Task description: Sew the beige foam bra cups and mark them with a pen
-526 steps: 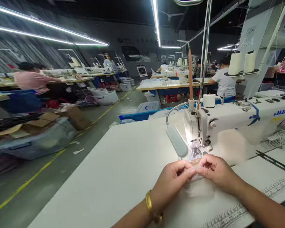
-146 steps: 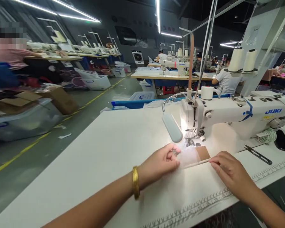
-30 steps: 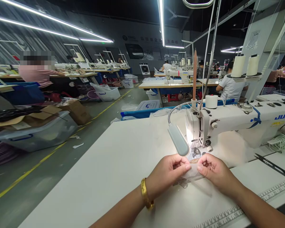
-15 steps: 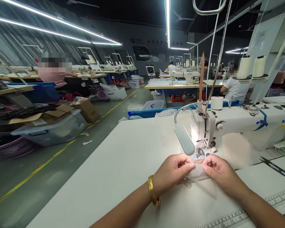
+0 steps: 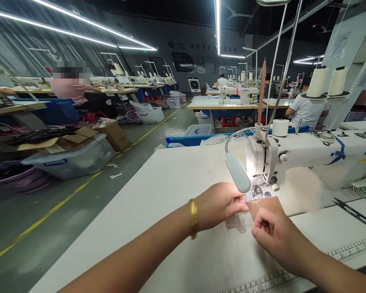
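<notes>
A flat brown piece (image 5: 270, 202) lies in front of the presser foot of a white sewing machine (image 5: 262, 162), and sheer whitish material (image 5: 238, 222) hangs below its left side. My left hand (image 5: 221, 205) pinches the sheer material at the brown piece's left edge, thumb against forefinger. Closed with curled fingers, my right hand (image 5: 273, 234) is over the brown piece's lower part, beside the sheer material. Whatever its fingertips grip is hidden. Above my left fingers hangs a grey-green lamp head (image 5: 238, 175), close to the needle area.
Black thread snips (image 5: 355, 213) lie on the white table (image 5: 171, 195) to the right. A ruler scale (image 5: 268, 283) runs along the front edge. Thread cones (image 5: 319, 81) stand behind the machine. Boxes and bins (image 5: 70, 156) line the aisle. Other people sit at machines farther off.
My right hand has drawn back toward me and slightly right, curling more tightly. More of the brown piece now shows. My left hand has shifted slightly up and left.
</notes>
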